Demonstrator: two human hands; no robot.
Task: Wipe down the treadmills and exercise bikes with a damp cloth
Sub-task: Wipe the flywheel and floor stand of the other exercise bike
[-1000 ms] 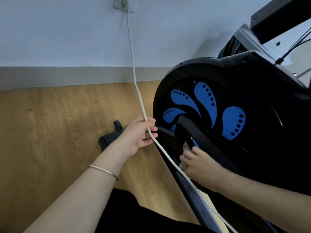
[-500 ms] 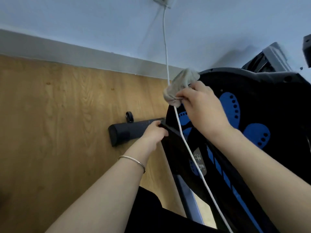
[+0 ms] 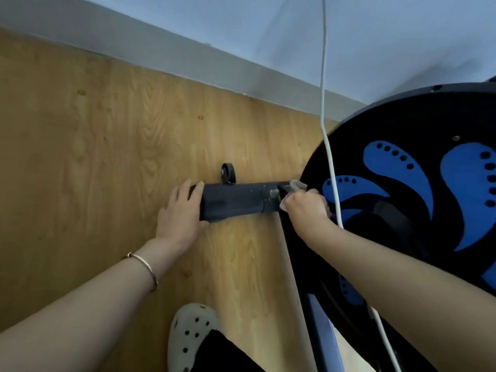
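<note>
Step in hand, by judgement: wiping exercise bike's floor stabiliser bar [image 3: 233, 201].
Right hand [image 3: 306, 208] clenched round cloth [image 3: 298, 185], pressing it on bar's inner end beside bolt [image 3: 273, 193], next to flywheel cover [image 3: 402, 210].
Left hand [image 3: 182, 210] flat, fingers straight, resting on bar's outer end.
Next move likely: drag cloth along bar toward left hand, avoiding white cable [image 3: 331, 170] hanging by bar's inner end.
No containers in view.

Open wooden floor [image 3: 94, 157] left of base bar [image 3: 236, 201], white cord [image 3: 331, 167] crossing flywheel housing [image 3: 402, 210]

Wood floor [image 3: 80, 157] bears bike's base bar [image 3: 230, 200], white clog [image 3: 190, 331]
</note>
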